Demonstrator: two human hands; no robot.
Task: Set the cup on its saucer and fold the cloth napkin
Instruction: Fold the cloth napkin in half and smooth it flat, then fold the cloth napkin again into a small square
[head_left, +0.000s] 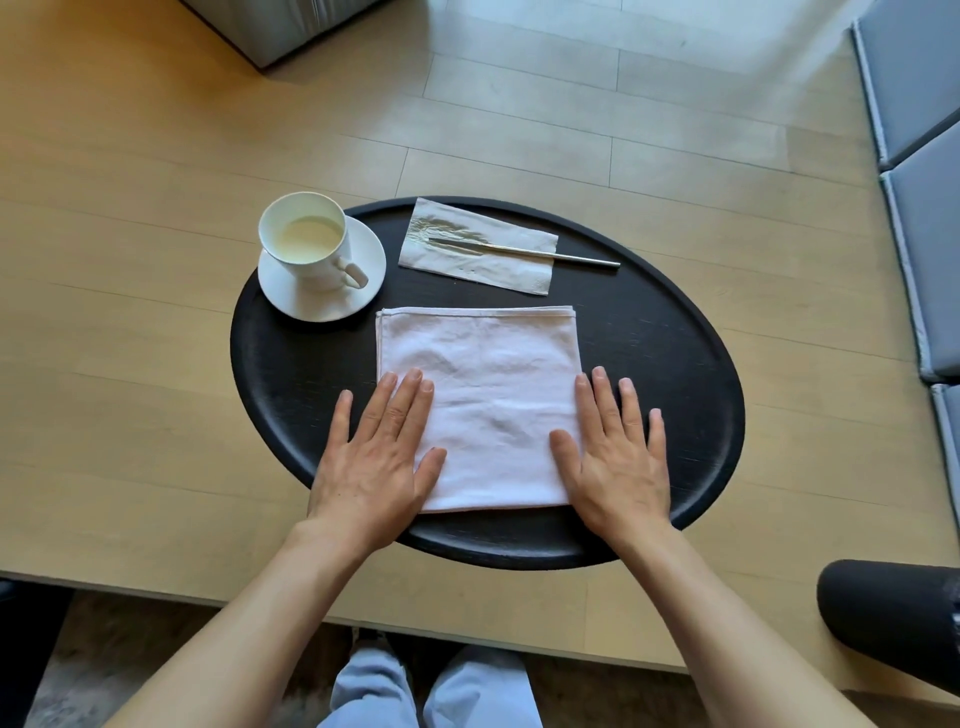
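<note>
A white cup (306, 244) with pale liquid in it stands on its white saucer (363, 291) at the far left of a round black table (675, 364). A pale pink cloth napkin (483, 374) lies folded into a rough square in the table's middle. My left hand (374, 457) lies flat on the napkin's near left edge, fingers spread. My right hand (613, 452) lies flat on the near right edge, partly on the table. Neither hand grips anything.
A stained paper napkin (498, 260) with a metal utensil (582, 257) on it lies at the table's far side. Wooden floor surrounds the table. Grey cushions (919, 156) sit at the right, a dark rounded object (883, 618) at the near right.
</note>
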